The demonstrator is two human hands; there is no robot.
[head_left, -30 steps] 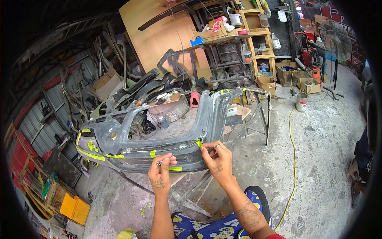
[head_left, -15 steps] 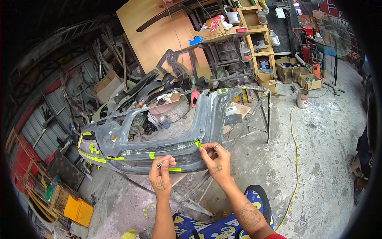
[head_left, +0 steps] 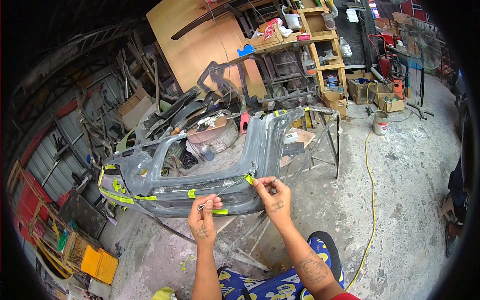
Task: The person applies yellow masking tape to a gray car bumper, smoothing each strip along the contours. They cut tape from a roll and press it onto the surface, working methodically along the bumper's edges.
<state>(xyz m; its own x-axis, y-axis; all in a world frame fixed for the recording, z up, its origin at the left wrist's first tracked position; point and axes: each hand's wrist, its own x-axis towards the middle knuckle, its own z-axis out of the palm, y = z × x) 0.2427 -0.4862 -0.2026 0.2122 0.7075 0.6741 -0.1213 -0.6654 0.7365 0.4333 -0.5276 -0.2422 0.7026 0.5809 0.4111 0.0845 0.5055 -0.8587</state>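
Observation:
A grey, sanded car bumper (head_left: 200,176) lies on a stand in front of me, strips of yellow-green tape stuck along it. Closed fingers of my left hand (head_left: 203,220) grip a thin metal tool (head_left: 201,206) with a loop-like end, its shaft slanting up to the right. My right hand (head_left: 274,200) pinches a short piece of yellow-green tape (head_left: 249,178) at the bumper's near right corner. The tool's tip reaches close to that tape; whether they touch is too small to tell. Other tape pieces, such as a tape strip (head_left: 219,211), sit on the lower edge.
The bumper rests on a metal stand (head_left: 330,137). Behind it lies a heap of dark car parts (head_left: 190,107). A yellow cable (head_left: 368,175) runs along the concrete floor past a paint can (head_left: 380,123). An orange-yellow plastic container (head_left: 98,265) stands at lower left. Another person's leg shows at far right.
My right hand has shifted very slightly right and pulled back a little from the bumper's corner, still pinching the tape. My left hand keeps nearly the same place with the tool.

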